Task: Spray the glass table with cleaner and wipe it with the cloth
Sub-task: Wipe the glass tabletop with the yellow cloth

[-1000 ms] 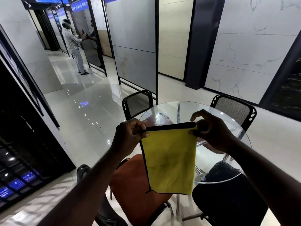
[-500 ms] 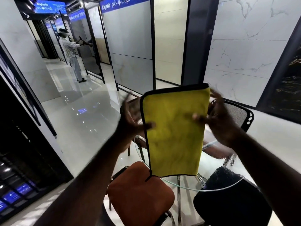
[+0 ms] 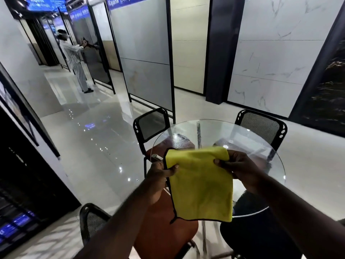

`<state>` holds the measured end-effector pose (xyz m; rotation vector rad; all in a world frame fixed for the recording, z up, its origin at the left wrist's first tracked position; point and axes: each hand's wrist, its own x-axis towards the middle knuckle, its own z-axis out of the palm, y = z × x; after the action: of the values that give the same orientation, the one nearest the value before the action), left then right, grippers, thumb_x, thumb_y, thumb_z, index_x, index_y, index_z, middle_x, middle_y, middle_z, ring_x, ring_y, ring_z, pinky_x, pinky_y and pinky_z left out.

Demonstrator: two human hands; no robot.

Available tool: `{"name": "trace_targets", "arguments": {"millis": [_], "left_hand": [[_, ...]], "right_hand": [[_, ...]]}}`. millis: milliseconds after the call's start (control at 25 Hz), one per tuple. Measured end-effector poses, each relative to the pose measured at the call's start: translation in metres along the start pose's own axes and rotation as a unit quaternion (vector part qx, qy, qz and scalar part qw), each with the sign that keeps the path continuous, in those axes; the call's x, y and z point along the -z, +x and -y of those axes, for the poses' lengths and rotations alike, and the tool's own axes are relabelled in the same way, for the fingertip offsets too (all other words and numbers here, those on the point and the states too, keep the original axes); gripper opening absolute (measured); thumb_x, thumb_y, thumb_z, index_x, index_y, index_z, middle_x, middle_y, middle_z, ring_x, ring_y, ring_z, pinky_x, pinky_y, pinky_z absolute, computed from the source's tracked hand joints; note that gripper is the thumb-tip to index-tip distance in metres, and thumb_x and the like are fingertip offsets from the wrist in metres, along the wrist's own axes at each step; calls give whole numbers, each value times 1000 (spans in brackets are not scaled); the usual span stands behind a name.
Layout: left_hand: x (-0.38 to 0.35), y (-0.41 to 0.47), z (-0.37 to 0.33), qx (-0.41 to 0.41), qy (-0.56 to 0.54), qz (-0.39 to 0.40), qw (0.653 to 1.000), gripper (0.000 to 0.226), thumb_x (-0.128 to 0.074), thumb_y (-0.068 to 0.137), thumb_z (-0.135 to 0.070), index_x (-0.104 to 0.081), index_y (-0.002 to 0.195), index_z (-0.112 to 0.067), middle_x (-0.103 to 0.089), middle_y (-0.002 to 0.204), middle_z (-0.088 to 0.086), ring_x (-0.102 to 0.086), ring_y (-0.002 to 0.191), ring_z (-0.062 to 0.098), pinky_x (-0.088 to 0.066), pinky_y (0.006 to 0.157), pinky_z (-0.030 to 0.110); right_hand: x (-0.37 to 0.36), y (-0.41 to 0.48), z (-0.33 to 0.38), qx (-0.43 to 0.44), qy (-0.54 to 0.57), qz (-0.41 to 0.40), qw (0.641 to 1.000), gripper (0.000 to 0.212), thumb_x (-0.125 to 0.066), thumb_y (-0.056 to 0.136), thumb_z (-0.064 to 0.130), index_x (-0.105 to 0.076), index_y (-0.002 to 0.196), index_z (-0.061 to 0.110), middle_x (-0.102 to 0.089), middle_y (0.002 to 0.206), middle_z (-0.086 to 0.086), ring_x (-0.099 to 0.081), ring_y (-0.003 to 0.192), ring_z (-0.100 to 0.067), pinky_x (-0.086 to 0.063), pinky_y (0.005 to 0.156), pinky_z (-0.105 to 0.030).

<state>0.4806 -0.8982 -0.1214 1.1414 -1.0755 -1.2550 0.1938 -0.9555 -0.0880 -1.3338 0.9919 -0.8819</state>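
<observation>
The cloth (image 3: 201,186) is held over the glass tabletop (image 3: 248,133), pinched near its top by the left hand (image 3: 159,172) and the right hand (image 3: 240,165). Droplets (image 3: 180,140) are seen on the glass: spraying is judged done, wiping not begun.

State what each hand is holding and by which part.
Both hold the yellow cloth: the left hand pinches its upper left edge, the right hand its upper right edge; the rest hangs down.

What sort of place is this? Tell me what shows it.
Probably a tile showroom: tall tile panels in black frames line the aisle, marble-look slabs cover the wall, and blue brand signs hang above them.
</observation>
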Motion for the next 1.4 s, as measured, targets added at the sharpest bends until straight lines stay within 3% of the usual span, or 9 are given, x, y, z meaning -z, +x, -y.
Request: {"name": "trace_targets", "arguments": {"millis": [320,400,480,560,720,880,1080,1200,1400], "left_hand": [[6,1,-26,-24,-1,0,1000,51,-83,76,-2,-65,124,-9,-76,115,14,-69,110,38,-61,89,49],[9,1,-40,-52,-27,15,998,66,-89,62,-14,-67,123,-1,-75,116,19,-70,109,40,-59,87,55],[-2,-9,-51,-74,-28,32,996,35,-85,69,-24,-78,98,-6,-78,104,12,-75,101,25,-60,82,39],[-13,-15,-52,-79,1,12,997,20,-78,81,-24,-75,83,-4,-78,98,10,-76,95,14,-61,83,33],[6,3,-27,-154,84,-37,984,33,-59,74,16,-80,83,-8,-78,110,15,-72,110,35,-53,98,63],[7,0,-40,-160,100,-74,979,44,-62,76,21,-77,107,-7,-79,102,12,-76,99,31,-61,85,45],[3,-4,-57,-198,215,-87,952,31,-64,82,-16,-79,109,-17,-78,84,-15,-72,76,4,-58,64,27],[7,-1,-59,-192,258,-75,944,40,-62,83,-19,-75,120,-9,-77,85,-17,-68,69,-4,-53,59,19],[13,-1,-73,-234,274,-81,929,22,-69,85,-14,-78,103,-23,-76,76,-3,-73,69,12,-58,54,29]], "right_hand": [[5,0,5,51,70,56,995,60,-73,80,-19,-69,133,10,-77,124,-16,-76,112,-33,-65,89,-45],[9,1,12,93,71,52,992,40,-60,84,-27,-79,108,-1,-81,103,-13,-80,91,-23,-65,76,-31],[13,1,15,100,70,43,992,35,-46,84,-34,-74,81,-14,-77,75,-5,-71,60,-8,-52,52,-15],[16,4,8,102,57,33,993,49,-38,80,-39,-72,65,-7,-78,80,-4,-70,65,-9,-49,53,-18],[14,6,-4,111,55,10,992,48,-53,89,-24,-79,72,12,-81,101,-6,-73,92,-18,-51,77,-36],[11,6,3,95,98,-25,990,23,-68,91,-1,-73,111,8,-80,106,-11,-73,89,-23,-61,75,-29],[14,11,6,130,66,-93,985,55,-95,66,50,-80,104,13,-73,96,-19,-67,79,-21,-53,68,-32],[15,10,16,140,70,-84,984,35,-89,73,36,-82,99,13,-67,78,-13,-56,60,-15,-39,59,-30],[16,3,38,194,20,-49,980,44,-96,59,32,-85,99,18,-81,95,-10,-78,82,-20,-63,73,-26]]}}
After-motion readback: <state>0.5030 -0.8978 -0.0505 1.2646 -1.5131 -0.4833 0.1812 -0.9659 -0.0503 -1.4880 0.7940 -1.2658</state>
